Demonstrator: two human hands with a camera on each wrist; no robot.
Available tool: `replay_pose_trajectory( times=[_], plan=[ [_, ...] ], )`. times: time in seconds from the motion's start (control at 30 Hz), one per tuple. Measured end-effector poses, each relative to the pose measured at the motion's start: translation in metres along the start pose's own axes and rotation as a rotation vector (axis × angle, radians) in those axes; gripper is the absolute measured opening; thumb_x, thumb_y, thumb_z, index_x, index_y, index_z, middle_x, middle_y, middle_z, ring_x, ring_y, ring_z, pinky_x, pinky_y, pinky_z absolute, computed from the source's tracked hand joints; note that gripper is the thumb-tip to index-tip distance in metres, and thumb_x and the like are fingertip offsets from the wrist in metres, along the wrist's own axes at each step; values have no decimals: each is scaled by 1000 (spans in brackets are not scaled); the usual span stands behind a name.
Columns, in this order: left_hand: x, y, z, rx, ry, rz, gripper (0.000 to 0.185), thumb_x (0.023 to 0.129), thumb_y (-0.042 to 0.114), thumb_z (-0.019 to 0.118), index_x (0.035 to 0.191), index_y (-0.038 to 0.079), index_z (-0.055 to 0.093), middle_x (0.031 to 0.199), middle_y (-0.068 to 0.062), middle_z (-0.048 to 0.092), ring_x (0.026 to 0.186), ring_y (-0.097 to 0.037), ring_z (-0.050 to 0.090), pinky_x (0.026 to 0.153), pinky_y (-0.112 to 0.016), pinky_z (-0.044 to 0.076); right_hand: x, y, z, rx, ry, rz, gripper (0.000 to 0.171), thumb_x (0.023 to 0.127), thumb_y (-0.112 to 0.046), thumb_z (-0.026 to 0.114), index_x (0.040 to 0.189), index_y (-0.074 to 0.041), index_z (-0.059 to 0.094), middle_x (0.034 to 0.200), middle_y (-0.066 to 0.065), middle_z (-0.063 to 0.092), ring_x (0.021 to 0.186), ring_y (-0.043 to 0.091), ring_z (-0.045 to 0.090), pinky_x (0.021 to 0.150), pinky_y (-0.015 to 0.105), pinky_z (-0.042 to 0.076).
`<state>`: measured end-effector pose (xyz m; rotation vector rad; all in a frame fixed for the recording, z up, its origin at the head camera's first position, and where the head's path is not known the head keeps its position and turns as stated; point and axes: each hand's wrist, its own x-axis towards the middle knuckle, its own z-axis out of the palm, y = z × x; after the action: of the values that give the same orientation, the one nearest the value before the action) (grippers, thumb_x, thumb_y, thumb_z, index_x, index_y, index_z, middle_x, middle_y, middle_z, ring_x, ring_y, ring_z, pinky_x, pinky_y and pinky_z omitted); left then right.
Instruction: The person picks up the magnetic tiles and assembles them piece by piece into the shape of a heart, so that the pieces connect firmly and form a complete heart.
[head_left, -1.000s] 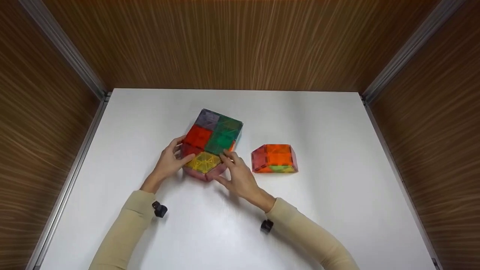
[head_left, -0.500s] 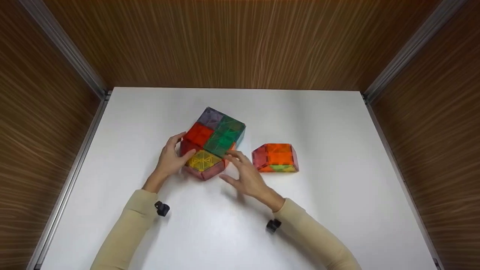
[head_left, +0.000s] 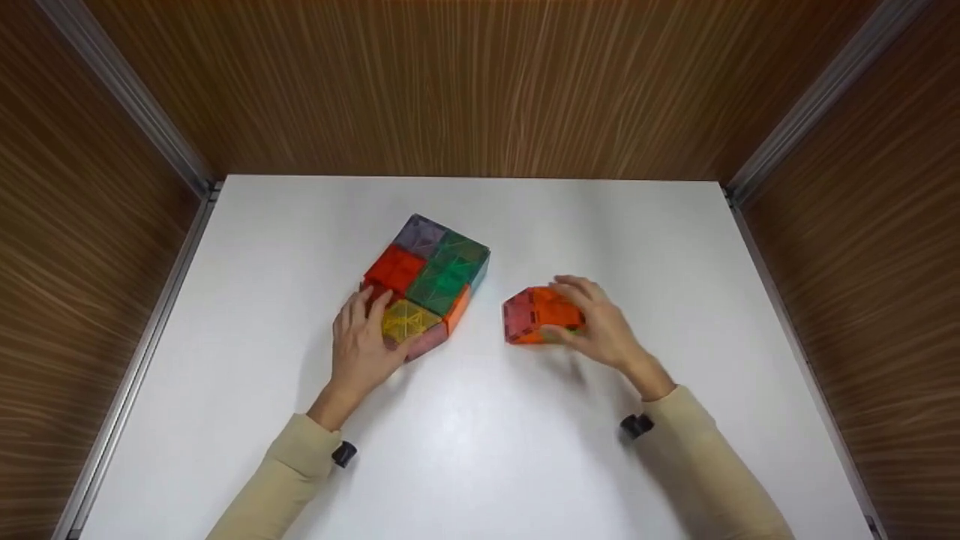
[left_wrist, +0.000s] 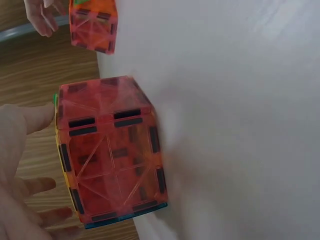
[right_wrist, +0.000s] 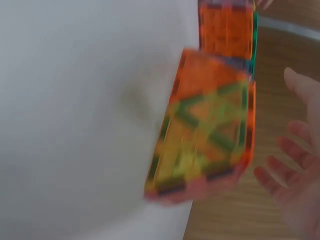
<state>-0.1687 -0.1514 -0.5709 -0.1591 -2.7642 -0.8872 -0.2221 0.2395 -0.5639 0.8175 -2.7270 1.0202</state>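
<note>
The small cube of translucent orange and pink magnetic tiles [head_left: 541,316] stands on the white table [head_left: 480,450], to the right of the large flat block of translucent red, green, purple and yellow magnetic tiles [head_left: 424,281], with a clear strip of table between the two. The right hand [head_left: 600,326] is at the right side of the small cube, so the cube lies to the left of its palm, toward the large block. The fingers [head_left: 574,286] reach over the top far edge and the thumb comes along the near edge; the hand is wide, and I cannot tell for sure whether it already grips the cube or only touches it. In the right wrist view the fingers [right_wrist: 290,165] look spread and a little apart from the cube [right_wrist: 205,125], but this picture is blurred.

The left hand [head_left: 365,345] lies with straight fingers on the near left corner of the large block, on the yellow tile [head_left: 405,321]. This block has its long axis going away from the person, slightly to the right.

Compared with half a second ago, the right hand has left the near right corner of the large block and moved over to the small cube. The left hand has slid a little nearer. Both tile bodies stay in their places.
</note>
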Motion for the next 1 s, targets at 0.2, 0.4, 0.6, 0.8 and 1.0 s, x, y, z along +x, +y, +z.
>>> replay_pose_trajectory(
  times=[0.2,0.4,0.6,0.8,1.0],
  plan=[
    [-2,-4,3,38,-37,-2,75,85,48,83,145,9,58,158,-26,40,147,-46,38,115,-66,45,-3,35,-18,-51,-77,104,90,83,-39,90,156,-7,48,159,19,48,146,43,49,116,65,44],
    [0,-11,3,11,-30,44,75,84,48,86,142,8,62,155,-26,43,146,-44,40,112,-61,51,-3,52,-20,47,-205,241,101,79,-46,91,159,-9,42,161,15,46,147,43,47,117,67,42],
    [5,-16,-3,0,-75,48,75,84,50,86,142,10,63,156,-24,42,146,-42,41,113,-58,52,-1,51,-18,107,-240,256,93,77,-41,94,152,-6,52,151,13,59,140,37,55,118,61,45],
    [19,-35,-16,-32,-192,37,79,86,52,84,149,12,58,165,-21,36,154,-44,35,119,-62,43,-2,47,-16,139,-230,264,88,76,-37,95,148,-9,55,146,13,63,133,36,58,116,60,47],
    [35,-58,-29,-41,-273,63,80,88,52,83,153,14,56,169,-15,32,158,-42,30,123,-62,39,-5,38,-9,143,-244,258,88,75,-40,95,148,-13,55,147,11,63,132,37,60,113,62,49]
  ],
)
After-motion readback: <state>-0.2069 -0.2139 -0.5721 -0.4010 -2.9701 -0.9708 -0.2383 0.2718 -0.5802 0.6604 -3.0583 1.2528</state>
